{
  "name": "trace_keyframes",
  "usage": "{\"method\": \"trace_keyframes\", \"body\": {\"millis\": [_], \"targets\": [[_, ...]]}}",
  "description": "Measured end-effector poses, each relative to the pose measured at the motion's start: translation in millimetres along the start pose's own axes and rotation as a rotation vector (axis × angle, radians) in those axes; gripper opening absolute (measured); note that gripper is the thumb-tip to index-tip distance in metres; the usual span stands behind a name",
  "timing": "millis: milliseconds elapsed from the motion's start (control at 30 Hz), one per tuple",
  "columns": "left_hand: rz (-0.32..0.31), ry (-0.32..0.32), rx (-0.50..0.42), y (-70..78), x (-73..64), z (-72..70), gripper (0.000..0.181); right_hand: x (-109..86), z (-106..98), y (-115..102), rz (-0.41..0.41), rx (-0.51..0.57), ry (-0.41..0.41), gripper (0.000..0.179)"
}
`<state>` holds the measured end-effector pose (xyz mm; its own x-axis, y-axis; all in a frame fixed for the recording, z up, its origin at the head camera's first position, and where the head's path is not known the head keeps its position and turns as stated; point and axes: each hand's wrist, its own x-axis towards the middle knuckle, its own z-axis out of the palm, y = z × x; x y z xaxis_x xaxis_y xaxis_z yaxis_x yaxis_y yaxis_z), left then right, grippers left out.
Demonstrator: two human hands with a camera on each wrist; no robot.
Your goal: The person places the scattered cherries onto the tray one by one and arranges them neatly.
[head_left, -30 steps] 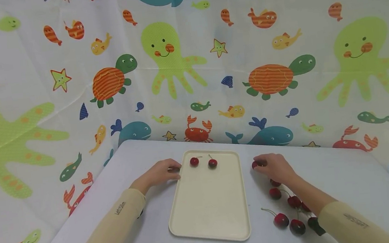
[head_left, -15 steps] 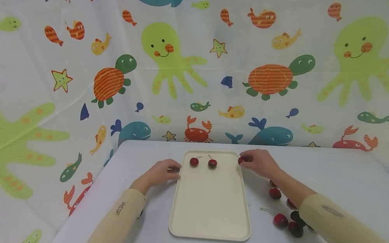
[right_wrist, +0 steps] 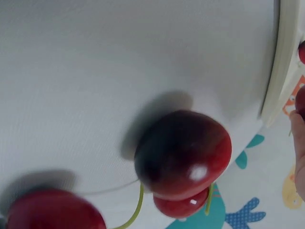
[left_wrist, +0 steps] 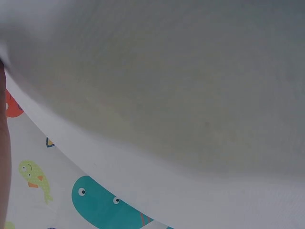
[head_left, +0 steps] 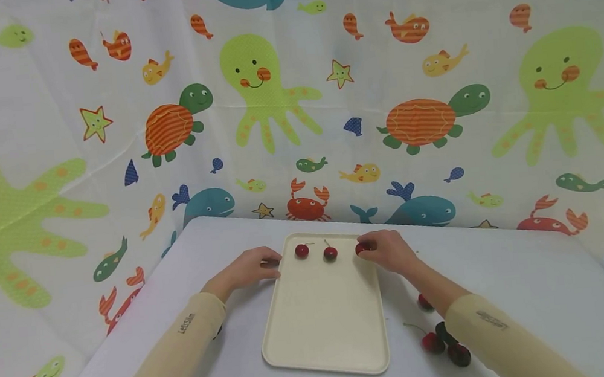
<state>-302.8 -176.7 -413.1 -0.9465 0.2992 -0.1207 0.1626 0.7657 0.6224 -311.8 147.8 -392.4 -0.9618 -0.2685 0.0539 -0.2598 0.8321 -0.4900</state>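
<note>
A cream rectangular tray (head_left: 321,308) lies on the white table. My left hand (head_left: 249,266) is at its left rim, with thumb and fingers spread apart along the edge. Two stemmed red cherries, a left one (head_left: 301,251) and a right one (head_left: 330,253), sit near the tray's far end. Over the far right corner, my right hand (head_left: 390,251) pinches a dark red cherry (head_left: 361,248) between thumb and fingers. That held cherry (right_wrist: 300,101) also shows at the right edge of the right wrist view. The left wrist view holds mostly blurred white surface.
Several loose cherries (head_left: 433,343) lie right of the tray, partly hidden under the right forearm. One big dark cherry (right_wrist: 183,155) fills the middle of the right wrist view. A curtain (head_left: 294,104) printed with sea animals hangs behind the table (head_left: 219,239).
My right hand has carried the cherry leftward from the table beside the tray to over its far right corner. The left hand and tray have stayed put.
</note>
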Motion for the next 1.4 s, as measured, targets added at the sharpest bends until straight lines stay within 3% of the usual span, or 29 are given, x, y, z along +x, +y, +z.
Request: {"method": "trace_keyframes", "body": {"millis": [1067,1400], "targets": [[0.010,0.005,0.000,-1.2,0.6,1.3,0.041,16.3,24,-15,-0.045,-0.031,-0.051,0.034],[0.014,0.010,-0.004,-1.5,1.1,1.1,0.041,17.3,24,-15,-0.023,-0.073,-0.056,0.034]]}}
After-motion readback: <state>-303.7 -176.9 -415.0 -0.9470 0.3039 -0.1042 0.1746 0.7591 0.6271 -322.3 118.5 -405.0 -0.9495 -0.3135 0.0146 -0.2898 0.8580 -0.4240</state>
